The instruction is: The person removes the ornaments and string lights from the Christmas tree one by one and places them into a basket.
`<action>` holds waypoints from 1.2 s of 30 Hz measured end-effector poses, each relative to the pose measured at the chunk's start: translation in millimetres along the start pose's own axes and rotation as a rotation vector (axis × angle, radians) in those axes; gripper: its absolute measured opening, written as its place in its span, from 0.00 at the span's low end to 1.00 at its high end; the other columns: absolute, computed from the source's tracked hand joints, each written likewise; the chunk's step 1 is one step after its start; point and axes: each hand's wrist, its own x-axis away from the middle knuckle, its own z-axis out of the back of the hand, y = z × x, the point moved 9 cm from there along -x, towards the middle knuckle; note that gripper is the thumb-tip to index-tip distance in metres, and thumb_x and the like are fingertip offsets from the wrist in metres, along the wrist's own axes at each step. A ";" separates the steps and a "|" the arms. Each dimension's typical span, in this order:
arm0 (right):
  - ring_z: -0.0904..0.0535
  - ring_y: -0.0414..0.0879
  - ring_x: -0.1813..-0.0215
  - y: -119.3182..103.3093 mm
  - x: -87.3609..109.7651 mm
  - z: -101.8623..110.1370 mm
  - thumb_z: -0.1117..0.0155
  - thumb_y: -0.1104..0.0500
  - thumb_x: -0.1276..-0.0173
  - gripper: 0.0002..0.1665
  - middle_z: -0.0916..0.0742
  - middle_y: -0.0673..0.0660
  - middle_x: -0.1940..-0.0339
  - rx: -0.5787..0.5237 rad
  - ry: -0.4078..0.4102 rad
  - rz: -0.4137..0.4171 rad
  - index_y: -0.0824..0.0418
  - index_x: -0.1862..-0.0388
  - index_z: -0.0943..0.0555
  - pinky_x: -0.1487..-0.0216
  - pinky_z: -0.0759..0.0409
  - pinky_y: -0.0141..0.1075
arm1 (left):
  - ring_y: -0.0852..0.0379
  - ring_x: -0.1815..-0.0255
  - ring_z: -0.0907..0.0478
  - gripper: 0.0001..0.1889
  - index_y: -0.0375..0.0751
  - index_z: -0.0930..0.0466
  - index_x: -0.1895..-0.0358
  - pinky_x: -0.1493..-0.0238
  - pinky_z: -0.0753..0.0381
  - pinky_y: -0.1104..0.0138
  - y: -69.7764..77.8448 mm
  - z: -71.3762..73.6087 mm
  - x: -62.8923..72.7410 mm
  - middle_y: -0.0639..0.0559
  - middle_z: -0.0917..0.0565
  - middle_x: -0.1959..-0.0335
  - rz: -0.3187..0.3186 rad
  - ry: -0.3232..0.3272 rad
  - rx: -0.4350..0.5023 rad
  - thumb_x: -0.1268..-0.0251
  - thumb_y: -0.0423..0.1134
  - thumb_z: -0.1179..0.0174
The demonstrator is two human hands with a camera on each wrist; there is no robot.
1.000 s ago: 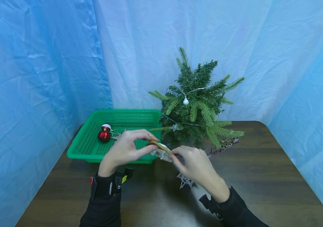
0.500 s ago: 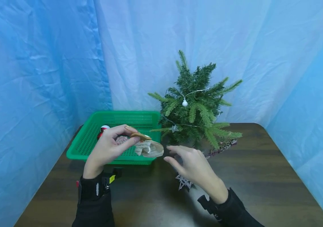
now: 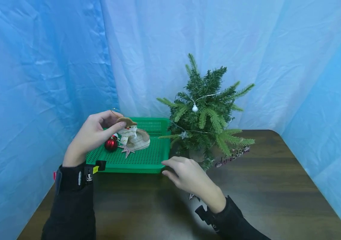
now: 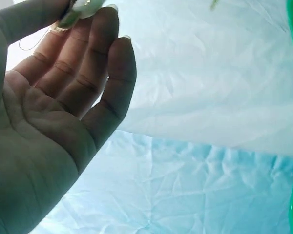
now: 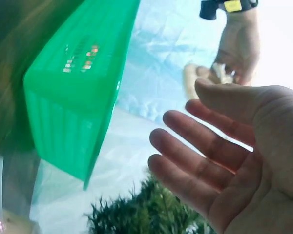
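Observation:
My left hand point(image 3: 90, 135) pinches a cream snowman ornament point(image 3: 138, 140) by its tan hat, between thumb and fingers. A thin hanging loop point(image 3: 114, 110) stands up behind the fingers. The ornament hangs over the green plastic basket point(image 3: 128, 169) and overlaps its inside in the head view. In the left wrist view only a small part of the ornament point(image 4: 88, 7) shows at the top. My right hand point(image 3: 188, 175) holds nothing; its fingers are relaxed and apart near the basket's front right corner.
In the basket lie a red ball ornament point(image 3: 111, 144) with a white top and a glittery pink star point(image 3: 127, 151). A small Christmas tree point(image 3: 209, 116) with a string of lights stands right of it. A glittery word ornament point(image 3: 232, 157) and another star point(image 3: 193, 197) lie on the table point(image 3: 278, 186).
My left hand has carried the snowman ornament left and up over the basket. The right hand has let go of the ornament and moved slightly left and down.

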 end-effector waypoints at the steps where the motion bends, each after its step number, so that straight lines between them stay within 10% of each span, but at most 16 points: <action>1: 0.14 0.45 0.52 -1.2 -2.1 -2.3 0.31 0.57 0.28 0.17 0.11 0.55 0.52 -0.003 -0.006 0.002 0.61 0.43 0.15 0.54 0.16 0.37 | 0.56 0.67 0.18 0.11 0.41 0.17 0.46 0.70 0.24 0.67 -3.5 0.2 -4.8 0.49 0.13 0.61 0.010 -0.029 -0.011 0.26 0.39 0.38; 12: 0.16 0.47 0.44 -0.1 -11.8 -32.1 0.33 0.59 0.26 0.18 0.13 0.55 0.45 0.006 -0.129 -0.033 0.60 0.40 0.16 0.45 0.18 0.37 | 0.49 0.62 0.19 0.17 0.38 0.18 0.46 0.70 0.26 0.60 -72.2 -13.4 -43.0 0.43 0.15 0.57 0.300 -0.315 -0.091 0.24 0.48 0.40; 23: 0.19 0.51 0.37 7.2 -12.4 -43.4 0.34 0.60 0.25 0.19 0.16 0.59 0.38 0.058 -0.173 -0.032 0.62 0.38 0.17 0.39 0.21 0.41 | 0.54 0.73 0.24 0.17 0.27 0.24 0.41 0.69 0.23 0.62 -139.2 -32.4 -40.5 0.43 0.17 0.64 0.564 -0.504 -0.072 0.23 0.38 0.42; 36: 0.18 0.48 0.41 8.0 -11.5 -48.6 0.34 0.60 0.26 0.18 0.14 0.56 0.43 0.080 -0.193 -0.016 0.61 0.39 0.17 0.42 0.19 0.38 | 0.57 0.77 0.32 0.12 0.27 0.22 0.47 0.72 0.30 0.64 -182.5 -49.9 -24.5 0.43 0.20 0.64 0.630 -0.673 -0.157 0.21 0.34 0.46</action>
